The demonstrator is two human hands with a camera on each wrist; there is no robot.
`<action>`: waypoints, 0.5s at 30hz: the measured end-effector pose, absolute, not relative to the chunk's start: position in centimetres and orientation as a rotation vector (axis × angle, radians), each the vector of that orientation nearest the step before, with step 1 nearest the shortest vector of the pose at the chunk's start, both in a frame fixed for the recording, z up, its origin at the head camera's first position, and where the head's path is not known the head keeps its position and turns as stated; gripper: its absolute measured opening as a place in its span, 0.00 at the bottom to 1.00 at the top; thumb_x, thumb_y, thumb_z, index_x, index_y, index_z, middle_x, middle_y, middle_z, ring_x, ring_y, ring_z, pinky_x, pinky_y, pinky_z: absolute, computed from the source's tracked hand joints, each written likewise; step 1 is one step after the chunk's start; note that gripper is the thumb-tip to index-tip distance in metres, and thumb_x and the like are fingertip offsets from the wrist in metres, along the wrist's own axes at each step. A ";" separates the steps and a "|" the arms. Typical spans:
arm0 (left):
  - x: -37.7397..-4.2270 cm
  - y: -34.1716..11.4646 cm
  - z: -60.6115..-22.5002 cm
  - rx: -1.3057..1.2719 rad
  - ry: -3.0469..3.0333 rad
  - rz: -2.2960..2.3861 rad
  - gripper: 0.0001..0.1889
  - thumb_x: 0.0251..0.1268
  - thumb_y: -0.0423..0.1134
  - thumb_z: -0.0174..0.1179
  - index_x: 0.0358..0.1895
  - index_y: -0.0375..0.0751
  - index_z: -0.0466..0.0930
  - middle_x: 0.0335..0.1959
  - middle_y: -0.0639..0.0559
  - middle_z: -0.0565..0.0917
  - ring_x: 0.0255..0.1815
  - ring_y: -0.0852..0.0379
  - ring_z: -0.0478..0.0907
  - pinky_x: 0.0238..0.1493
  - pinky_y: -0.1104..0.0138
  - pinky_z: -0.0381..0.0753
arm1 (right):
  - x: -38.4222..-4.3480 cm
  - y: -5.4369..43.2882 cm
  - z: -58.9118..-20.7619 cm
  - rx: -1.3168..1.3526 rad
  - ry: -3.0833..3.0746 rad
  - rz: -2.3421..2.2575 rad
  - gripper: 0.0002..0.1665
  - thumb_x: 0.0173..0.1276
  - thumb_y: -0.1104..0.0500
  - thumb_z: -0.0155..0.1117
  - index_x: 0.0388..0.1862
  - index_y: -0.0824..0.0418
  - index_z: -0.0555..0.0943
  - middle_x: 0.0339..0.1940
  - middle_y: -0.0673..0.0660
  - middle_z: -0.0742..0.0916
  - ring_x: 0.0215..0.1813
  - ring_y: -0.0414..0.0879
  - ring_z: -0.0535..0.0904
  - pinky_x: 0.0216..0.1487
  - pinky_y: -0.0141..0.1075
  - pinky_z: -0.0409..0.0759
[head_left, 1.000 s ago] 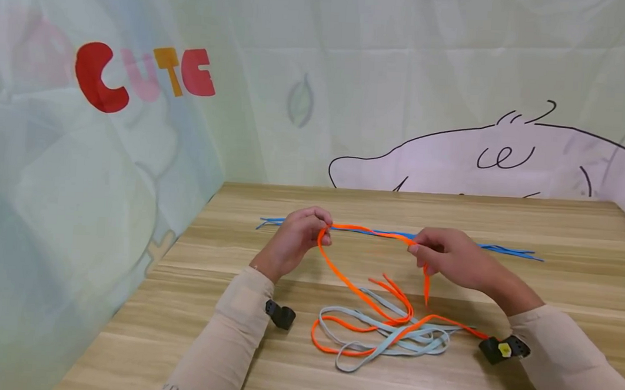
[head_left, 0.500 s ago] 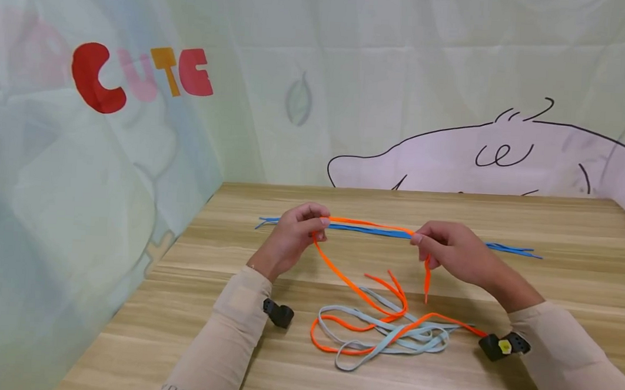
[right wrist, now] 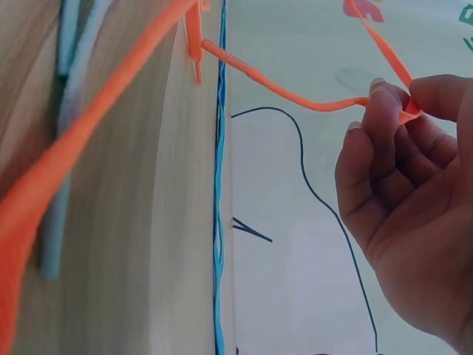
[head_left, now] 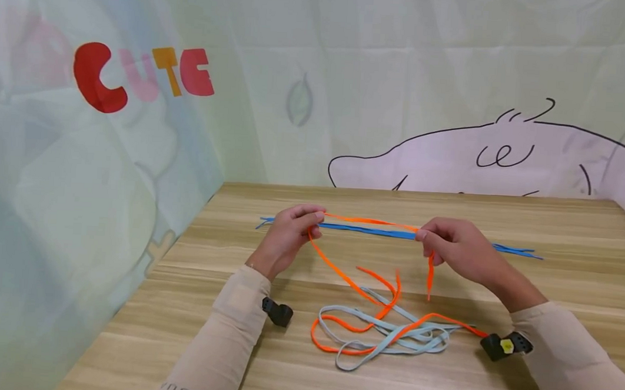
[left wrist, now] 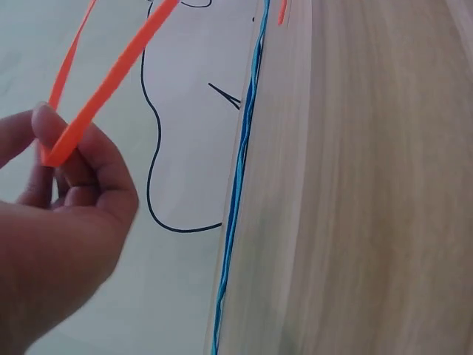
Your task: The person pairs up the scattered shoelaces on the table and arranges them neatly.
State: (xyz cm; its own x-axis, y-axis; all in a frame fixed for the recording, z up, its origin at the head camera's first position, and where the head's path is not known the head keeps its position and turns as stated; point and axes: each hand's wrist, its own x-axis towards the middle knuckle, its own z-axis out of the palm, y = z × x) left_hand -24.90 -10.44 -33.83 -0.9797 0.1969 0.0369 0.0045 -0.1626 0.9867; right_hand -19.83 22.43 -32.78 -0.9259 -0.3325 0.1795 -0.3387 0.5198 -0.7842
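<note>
A flat orange shoelace (head_left: 366,221) spans the gap between both hands, raised over the table. My left hand (head_left: 291,232) pinches it between thumb and fingers, and from there the lace slopes down to the pile. At the other side my right hand (head_left: 460,250) pinches it too, with a short end hanging below the fingers. The left wrist view shows the orange lace (left wrist: 111,89) folding over at the left fingertips. In the right wrist view, the orange lace (right wrist: 295,96) passes between the thumb and fingers. Behind the hands lies a straight bundle of blue shoelaces (head_left: 374,230).
Nearer the body, a loose pale grey-blue shoelace (head_left: 354,362) lies in loops on the wooden table (head_left: 189,330), tangled with more orange lace (head_left: 336,349). A printed cloth backdrop (head_left: 275,99) stands behind the table and along its left side.
My hands have moved slightly apart, left hand leftward and right hand rightward, and the orange span has risen above the blue bundle. The loose orange ends by the pile have been dragged left.
</note>
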 end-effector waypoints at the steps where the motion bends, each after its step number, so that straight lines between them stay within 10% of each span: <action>1: -24.9 -10.5 -33.8 0.233 1.919 2.321 0.16 0.73 0.32 0.59 0.58 0.26 0.77 0.36 0.47 0.78 0.29 0.59 0.76 0.41 0.69 0.81 | -19.8 22.5 -32.7 0.601 -2.725 1.421 0.13 0.78 0.50 0.58 0.40 0.58 0.81 0.30 0.62 0.83 0.31 0.52 0.82 0.38 0.41 0.82; 15: -24.7 -11.7 -33.5 0.440 1.602 2.598 0.08 0.73 0.29 0.55 0.39 0.42 0.85 0.28 0.52 0.79 0.27 0.57 0.75 0.42 0.66 0.79 | -20.1 22.8 -33.1 0.563 -2.695 1.480 0.13 0.78 0.51 0.58 0.41 0.60 0.82 0.32 0.67 0.83 0.30 0.54 0.81 0.37 0.40 0.82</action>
State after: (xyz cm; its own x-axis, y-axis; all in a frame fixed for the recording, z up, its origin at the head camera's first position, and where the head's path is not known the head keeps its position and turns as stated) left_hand -24.74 -11.72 -33.52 -0.9577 0.1970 0.2100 0.0993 -0.4586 0.8831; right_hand -20.12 22.85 -33.12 -0.9350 -0.3030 0.1842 -0.3181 0.4871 -0.8134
